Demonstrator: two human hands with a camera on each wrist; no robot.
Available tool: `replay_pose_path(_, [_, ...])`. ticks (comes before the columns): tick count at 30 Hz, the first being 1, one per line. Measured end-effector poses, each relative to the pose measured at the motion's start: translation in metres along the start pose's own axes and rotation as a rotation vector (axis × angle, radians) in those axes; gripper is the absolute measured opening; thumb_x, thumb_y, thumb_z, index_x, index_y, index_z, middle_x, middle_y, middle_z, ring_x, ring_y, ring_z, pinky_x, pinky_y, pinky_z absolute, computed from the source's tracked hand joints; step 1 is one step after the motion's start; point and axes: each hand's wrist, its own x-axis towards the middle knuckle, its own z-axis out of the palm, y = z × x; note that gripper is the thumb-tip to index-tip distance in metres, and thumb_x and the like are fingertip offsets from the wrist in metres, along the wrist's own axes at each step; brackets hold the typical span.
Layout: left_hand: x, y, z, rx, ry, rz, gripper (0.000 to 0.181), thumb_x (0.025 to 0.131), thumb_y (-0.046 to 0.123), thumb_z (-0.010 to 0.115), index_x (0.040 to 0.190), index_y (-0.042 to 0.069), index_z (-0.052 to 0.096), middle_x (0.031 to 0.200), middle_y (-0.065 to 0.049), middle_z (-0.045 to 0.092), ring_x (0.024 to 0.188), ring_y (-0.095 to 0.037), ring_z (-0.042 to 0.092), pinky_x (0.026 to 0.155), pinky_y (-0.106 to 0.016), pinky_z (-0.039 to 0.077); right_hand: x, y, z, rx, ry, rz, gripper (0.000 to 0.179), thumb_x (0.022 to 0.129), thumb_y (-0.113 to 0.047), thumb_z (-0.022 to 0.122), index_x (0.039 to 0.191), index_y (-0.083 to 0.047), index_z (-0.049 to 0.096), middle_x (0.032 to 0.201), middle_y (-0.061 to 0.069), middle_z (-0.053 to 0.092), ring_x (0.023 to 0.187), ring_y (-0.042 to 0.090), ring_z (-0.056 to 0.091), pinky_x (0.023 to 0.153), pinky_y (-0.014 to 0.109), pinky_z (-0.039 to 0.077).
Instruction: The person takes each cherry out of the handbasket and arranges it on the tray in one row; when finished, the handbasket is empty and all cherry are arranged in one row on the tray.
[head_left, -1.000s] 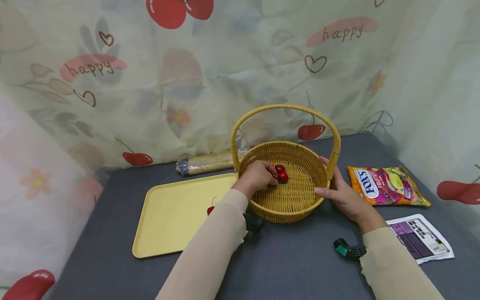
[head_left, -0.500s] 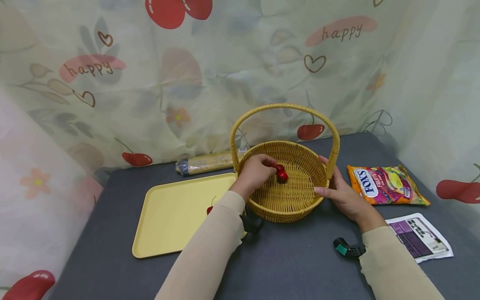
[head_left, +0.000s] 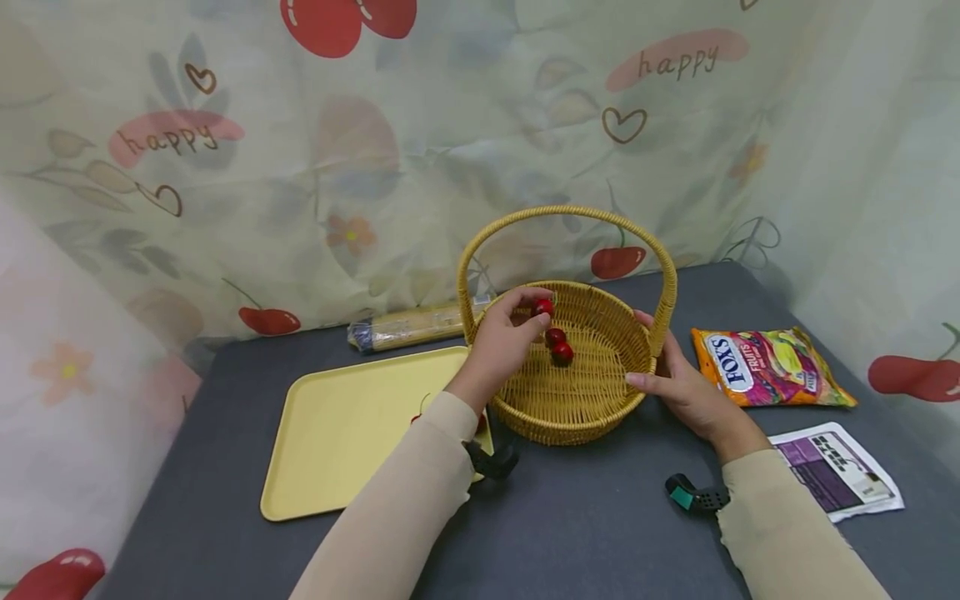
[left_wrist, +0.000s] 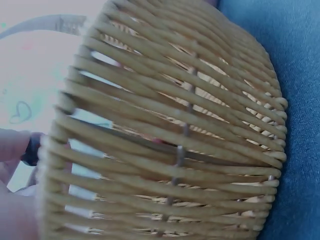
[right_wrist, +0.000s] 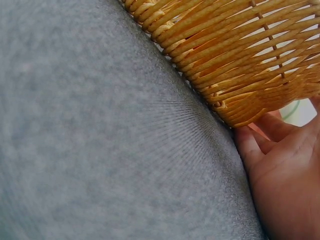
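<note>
My left hand (head_left: 504, 333) pinches a red cherry (head_left: 543, 308) between thumb and fingers, inside the wicker basket (head_left: 592, 400) and above its floor. In the left wrist view the held cherry (left_wrist: 32, 149) looks dark, just past the basket's rim. Two more cherries (head_left: 562, 354) lie together on the basket's floor. My right hand (head_left: 686, 396) holds the basket's right side, thumb over the rim and fingers behind. From the right wrist view, that hand (right_wrist: 287, 160) reaches to the woven wall low by the cloth. The basket stands upright, its tall handle (head_left: 566, 212) arching overhead.
A pale yellow tray (head_left: 330, 442) lies to the left, with a stemmed cherry (head_left: 416, 418) partly behind my left sleeve. Behind it is a wrapped bundle of sticks (head_left: 412, 327). At the right are a FOX'S candy bag (head_left: 772, 367) and a purple-and-white packet (head_left: 840, 471).
My left hand has lifted a cherry up and back from beside the other two, toward the basket's far left side. The right hand stays on the basket.
</note>
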Motion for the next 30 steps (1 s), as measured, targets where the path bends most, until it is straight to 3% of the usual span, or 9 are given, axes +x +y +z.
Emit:
replay_pose_path(4, [-0.010,0.009,-0.006,-0.079,-0.056,0.022,0.031,0.112,0.004,0.061,0.143,0.006,0.065,0.131,-0.013,0.063,0.116,-0.033,0.071,0.099,-0.037,0.057,0.000,-0.001,0.000,-0.005,0.000,0.008,0.095,0.106,-0.010,0.066,0.175,-0.025,0.001,0.176,0.021,0.011,0.157,0.039,0.018,0.110,0.020,0.034])
replay_pose_path(8, [-0.024,0.015,-0.014,-0.057,-0.073,0.039,0.031,0.111,0.007,0.065,0.142,0.005,0.064,0.131,-0.011,0.065,0.110,-0.028,0.071,0.098,-0.044,0.058,0.001,-0.002,0.000,-0.003,0.002,0.008,0.095,0.106,-0.010,0.066,0.175,-0.025,0.002,0.176,0.020,0.011,0.157,0.040,0.017,0.111,0.019,0.034])
replay_pose_path(12, [-0.040,0.014,-0.025,0.009,-0.056,0.060,0.033,0.109,0.010,0.070,0.142,0.006,0.067,0.131,-0.007,0.066,0.105,-0.029,0.068,0.094,-0.052,0.058,0.001,-0.001,0.000,-0.007,0.000,0.003,0.095,0.106,-0.009,0.066,0.175,-0.024,0.002,0.175,0.020,0.012,0.157,0.040,0.018,0.111,0.020,0.033])
replay_pose_path(16, [-0.053,0.011,-0.038,-0.025,-0.056,0.062,0.033,0.108,0.005,0.069,0.140,0.001,0.067,0.131,-0.012,0.066,0.112,-0.035,0.070,0.099,-0.053,0.057,0.001,0.000,-0.001,-0.003,-0.004,-0.002,0.095,0.106,-0.009,0.066,0.175,-0.024,0.002,0.175,0.021,0.012,0.157,0.040,0.018,0.111,0.019,0.034])
replay_pose_path(20, [-0.066,0.012,-0.052,-0.084,-0.051,0.046,0.031,0.108,0.000,0.067,0.139,-0.002,0.065,0.130,-0.018,0.065,0.116,-0.042,0.069,0.100,-0.051,0.057,0.000,0.001,-0.002,0.002,-0.005,-0.002,0.095,0.106,-0.009,0.065,0.175,-0.024,0.001,0.175,0.021,0.012,0.157,0.040,0.017,0.111,0.019,0.034])
replay_pose_path(26, [-0.083,0.013,-0.081,-0.069,0.004,0.060,0.034,0.107,-0.002,0.067,0.141,-0.004,0.065,0.136,-0.018,0.063,0.114,-0.038,0.070,0.099,-0.048,0.058,0.000,-0.002,0.001,-0.007,0.001,0.004,0.094,0.106,-0.007,0.064,0.175,-0.025,0.002,0.176,0.020,0.012,0.157,0.039,0.018,0.117,0.029,0.030])
replay_pose_path(30, [-0.094,0.011,-0.099,-0.062,0.045,0.048,0.035,0.106,-0.004,0.067,0.142,-0.006,0.063,0.137,-0.020,0.062,0.112,-0.035,0.071,0.097,-0.043,0.059,0.000,-0.004,0.003,-0.007,0.003,-0.006,0.095,0.106,-0.008,0.066,0.175,-0.023,0.002,0.175,0.021,0.012,0.156,0.039,0.019,0.114,0.025,0.032])
